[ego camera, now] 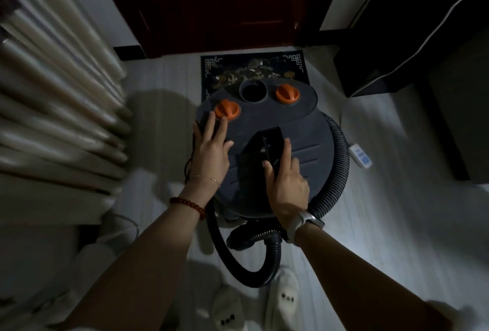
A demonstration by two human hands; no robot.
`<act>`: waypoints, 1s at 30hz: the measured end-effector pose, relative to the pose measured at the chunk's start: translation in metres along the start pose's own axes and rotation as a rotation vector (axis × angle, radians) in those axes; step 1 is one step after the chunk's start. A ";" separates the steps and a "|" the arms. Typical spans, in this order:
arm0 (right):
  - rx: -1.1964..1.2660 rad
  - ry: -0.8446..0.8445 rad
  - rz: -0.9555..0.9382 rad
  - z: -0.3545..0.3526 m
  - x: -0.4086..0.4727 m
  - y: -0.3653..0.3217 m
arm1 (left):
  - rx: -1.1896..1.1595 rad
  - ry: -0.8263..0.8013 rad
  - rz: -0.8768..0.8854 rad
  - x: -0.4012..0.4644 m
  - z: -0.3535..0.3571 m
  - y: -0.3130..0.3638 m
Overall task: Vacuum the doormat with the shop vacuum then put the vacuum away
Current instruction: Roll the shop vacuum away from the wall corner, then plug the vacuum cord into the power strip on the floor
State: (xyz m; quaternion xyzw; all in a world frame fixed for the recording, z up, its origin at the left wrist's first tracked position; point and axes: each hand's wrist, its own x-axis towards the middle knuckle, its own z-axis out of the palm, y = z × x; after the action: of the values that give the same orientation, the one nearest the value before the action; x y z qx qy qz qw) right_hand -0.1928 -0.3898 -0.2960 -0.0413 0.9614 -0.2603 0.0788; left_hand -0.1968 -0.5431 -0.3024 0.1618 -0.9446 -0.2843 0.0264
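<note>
the shop vacuum (264,150) stands on the pale floor (383,211) in a dim room, its far edge overlapping the near part of the dark patterned doormat (254,66), which lies against a dark red door (225,5). the vacuum's grey lid carries two orange knobs (227,109), one on the left and one on the right, with an open round port (252,91) between them. the left hand (210,150) lies flat on the lid's left side, fingers straight and spread, two fingertips touching the left orange knob. the right hand (287,182) rests on the black handle (270,145) in the middle of the lid, forefinger stretched along its right side, thumb on its left, the other fingers loosely bent; it grips the handle lightly. a black ribbed hose (341,161) curls round the vacuum's right side and loops on the floor near the person's white slippers (281,296). a white power strip (360,156) lies just right of the hose. pale curtains (53,79) hang on the left.
</note>
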 end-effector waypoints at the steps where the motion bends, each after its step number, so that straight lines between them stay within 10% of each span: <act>1: 0.002 -0.004 -0.005 0.001 0.010 -0.003 | -0.006 0.006 -0.002 0.010 0.000 -0.001; 18: 0.236 0.061 -0.258 -0.018 0.031 0.056 | -0.183 0.252 -0.158 -0.031 0.041 0.004; 25: -0.232 -0.068 -0.270 0.023 -0.015 0.096 | -0.068 0.062 0.019 -0.093 0.078 -0.008; 30: -0.119 -0.088 -0.112 0.038 -0.013 0.087 | -0.051 0.001 0.110 -0.102 0.087 -0.018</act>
State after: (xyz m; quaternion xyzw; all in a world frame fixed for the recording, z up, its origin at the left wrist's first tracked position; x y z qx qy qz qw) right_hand -0.1766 -0.3320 -0.3713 -0.1110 0.9670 -0.2048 0.1037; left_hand -0.1072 -0.4787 -0.3813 0.1092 -0.9444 -0.3066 0.0466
